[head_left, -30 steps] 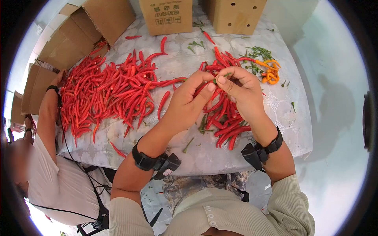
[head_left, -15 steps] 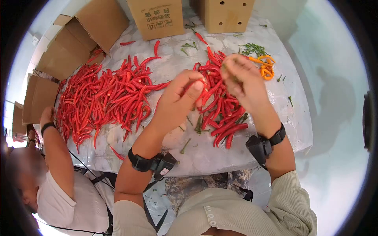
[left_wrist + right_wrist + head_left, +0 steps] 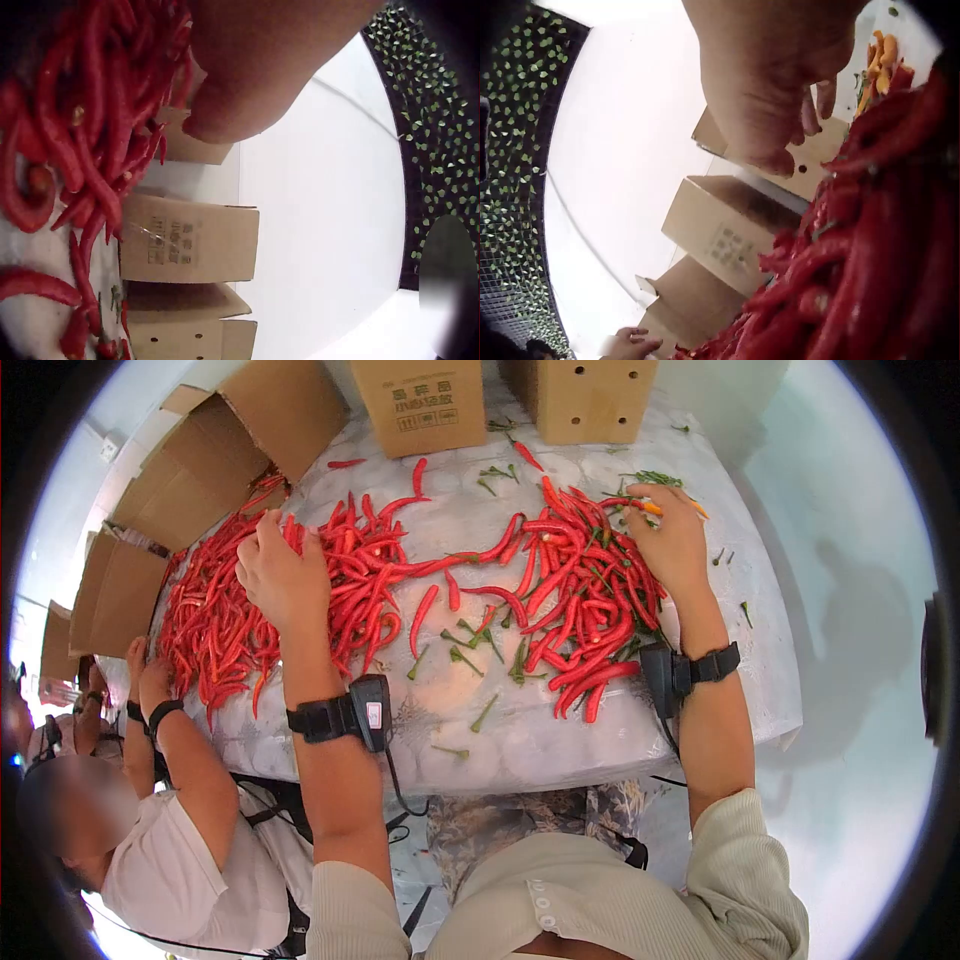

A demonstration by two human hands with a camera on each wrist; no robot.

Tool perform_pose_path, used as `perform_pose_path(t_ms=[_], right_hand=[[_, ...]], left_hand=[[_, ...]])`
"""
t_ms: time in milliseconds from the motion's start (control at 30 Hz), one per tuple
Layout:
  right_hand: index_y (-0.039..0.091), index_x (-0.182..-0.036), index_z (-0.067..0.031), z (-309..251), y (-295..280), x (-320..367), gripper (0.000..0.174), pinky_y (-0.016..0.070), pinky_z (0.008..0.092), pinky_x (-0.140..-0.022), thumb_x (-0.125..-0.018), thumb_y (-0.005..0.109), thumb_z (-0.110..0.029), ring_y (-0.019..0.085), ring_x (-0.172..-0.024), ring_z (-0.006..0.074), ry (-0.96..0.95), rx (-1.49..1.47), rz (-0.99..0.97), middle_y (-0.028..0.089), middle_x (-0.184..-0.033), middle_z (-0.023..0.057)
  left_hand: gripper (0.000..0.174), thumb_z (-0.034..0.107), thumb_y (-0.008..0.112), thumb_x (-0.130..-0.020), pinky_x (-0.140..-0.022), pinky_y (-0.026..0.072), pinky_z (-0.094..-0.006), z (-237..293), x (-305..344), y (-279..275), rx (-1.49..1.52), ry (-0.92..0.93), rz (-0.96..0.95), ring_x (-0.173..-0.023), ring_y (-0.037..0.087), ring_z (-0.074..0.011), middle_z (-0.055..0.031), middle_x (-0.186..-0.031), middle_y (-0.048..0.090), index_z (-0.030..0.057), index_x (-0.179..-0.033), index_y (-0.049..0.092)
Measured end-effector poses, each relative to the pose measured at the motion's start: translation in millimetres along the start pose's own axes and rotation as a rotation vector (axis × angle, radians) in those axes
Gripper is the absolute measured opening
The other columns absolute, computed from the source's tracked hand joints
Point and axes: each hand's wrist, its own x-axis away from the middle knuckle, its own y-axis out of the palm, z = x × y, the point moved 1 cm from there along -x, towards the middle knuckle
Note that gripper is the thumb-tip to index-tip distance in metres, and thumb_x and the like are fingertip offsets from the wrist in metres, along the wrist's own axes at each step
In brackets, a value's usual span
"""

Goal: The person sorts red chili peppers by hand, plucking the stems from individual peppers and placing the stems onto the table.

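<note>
My left hand (image 3: 285, 575) is over the large pile of red chili peppers (image 3: 220, 630) on the left, its thumb and fingers spread apart above the peppers. In the left wrist view, the thumb side of this hand (image 3: 262, 67) shows beside the heap, fingertips hidden. My right hand (image 3: 672, 545) reaches over the far right edge of the smaller pile of red chilies (image 3: 585, 600). Its fingers hang loosely near green stems (image 3: 655, 478) and partly cover the orange chilies (image 3: 702, 510). Nothing shows between the right fingers (image 3: 810, 112) in the right wrist view.
Cardboard boxes (image 3: 420, 410) stand along the table's back, and open ones (image 3: 190, 470) at the left. Cut green stems (image 3: 485, 712) and stray chilies (image 3: 424, 618) lie between the piles on the patterned tablecloth (image 3: 540, 760). Another person (image 3: 190, 860) works at the left.
From together over the right pile, my hands have moved apart. The left has swung left from there with a red chili to the large pile; the right has moved right toward the stems.
</note>
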Motion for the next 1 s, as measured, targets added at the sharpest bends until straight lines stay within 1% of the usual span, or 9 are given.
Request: perform_pose_path(t_ms=[100,200,267,367,433,567,767,867,1000], right_hand=[[0.071,-0.102,-0.0075,-33,2,6,0.026,0.0485,0.0425,-0.090,-0.077,0.073,-0.017,0.062,-0.100,0.0336,-0.097,-0.143,-0.055,0.066,-0.105,0.0151],[0.071,-0.101,-0.0078,-54,8,15,0.026,0.0483,0.0414,-0.091,-0.076,0.075,-0.014,0.062,-0.100,0.0325,-0.194,-0.204,-0.100,0.066,-0.104,0.0139],[0.071,-0.100,-0.0074,-60,13,18,0.025,0.0484,0.0394,-0.090,-0.076,0.075,-0.012,0.062,-0.100,0.0309,-0.299,-0.186,-0.092,0.067,-0.102,0.0122],[0.070,-0.098,-0.0077,-67,11,20,0.022,0.0486,0.0392,-0.088,-0.076,0.074,-0.010,0.061,-0.099,0.0306,-0.313,-0.263,-0.197,0.067,-0.101,0.0107],[0.070,-0.097,-0.0075,-68,12,21,0.021,0.0486,0.0396,-0.088,-0.077,0.074,-0.010,0.061,-0.098,0.0305,-0.301,-0.273,-0.219,0.067,-0.100,0.0101],[0.070,-0.097,-0.0069,-70,15,23,0.021,0.0486,0.0396,-0.088,-0.077,0.073,-0.009,0.061,-0.098,0.0303,-0.306,-0.290,-0.244,0.066,-0.100,0.0100],[0.070,-0.098,-0.0073,-92,9,29,0.022,0.0485,0.0400,-0.087,-0.076,0.075,-0.010,0.061,-0.098,0.0302,-0.322,-0.304,-0.264,0.066,-0.100,0.0106],[0.069,-0.097,-0.0075,-102,9,31,0.023,0.0496,0.0395,-0.083,-0.075,0.076,-0.010,0.062,-0.095,0.0296,-0.315,-0.345,-0.211,0.066,-0.099,0.0103],[0.068,-0.095,-0.0066,-103,6,32,0.024,0.0513,0.0371,-0.076,-0.072,0.077,-0.007,0.064,-0.087,0.0285,-0.372,-0.364,-0.178,0.066,-0.095,0.0096]], left_hand=[[0.038,0.032,0.074,-0.081,-0.091,0.0448,-0.0435,2,0,-2,0.062,0.059,0.114,-0.100,0.060,-0.0322,-0.0124,-0.101,0.066,0.0128,-0.113,0.067],[0.031,0.025,0.079,-0.073,-0.088,0.0436,-0.0478,26,2,-1,0.462,0.194,-0.144,-0.104,0.057,-0.0332,-0.0107,-0.110,0.063,0.0113,-0.101,0.072],[0.024,0.026,0.080,-0.074,-0.090,0.0437,-0.0427,53,14,-8,0.556,0.295,-0.287,-0.102,0.057,-0.0311,-0.0088,-0.105,0.063,0.0114,-0.092,0.074],[0.023,0.024,0.080,-0.072,-0.088,0.0436,-0.0418,77,32,-12,0.580,0.472,-0.402,-0.099,0.057,-0.0296,-0.0070,-0.099,0.062,0.0132,-0.091,0.075],[0.022,0.022,0.079,-0.071,-0.087,0.0432,-0.0418,84,38,-10,0.560,0.516,-0.435,-0.097,0.056,-0.0289,-0.0063,-0.097,0.061,0.0139,-0.091,0.075],[0.017,0.018,0.077,-0.072,-0.087,0.0423,-0.0421,85,47,3,0.593,0.487,-0.511,-0.097,0.055,-0.0280,-0.0054,-0.095,0.061,0.0140,-0.089,0.074],[0.012,0.013,0.075,-0.074,-0.081,0.0440,-0.0425,90,44,-5,0.750,0.502,-0.455,-0.091,0.056,-0.0287,-0.0064,-0.092,0.061,0.0099,-0.085,0.071],[0.011,0.015,0.073,-0.075,-0.083,0.0409,-0.0434,103,42,-23,0.984,0.436,-0.372,-0.092,0.056,-0.0290,-0.0060,-0.090,0.062,0.0099,-0.083,0.068],[0.013,0.016,0.074,-0.075,-0.080,0.0408,-0.0426,115,50,-39,1.043,0.477,-0.288,-0.088,0.056,-0.0289,-0.0065,-0.088,0.061,0.0090,-0.084,0.067]])
